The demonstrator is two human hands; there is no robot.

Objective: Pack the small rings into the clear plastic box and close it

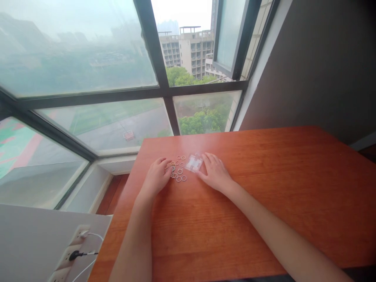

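The right hand [216,172] grips the clear case [194,162] by its right side, thumb near and fingers far; a light, even hold should keep it steady without flexing the thin plastic. The left hand [158,174] bends over the rings [180,170], and whether it pinches one cannot be told. Taking each ring by its rim, fingertips low, would best avoid scattering the others. The rings look thin, round and pale metallic, loosely bunched on the worktop [293,168] left of the case, some overlapping.
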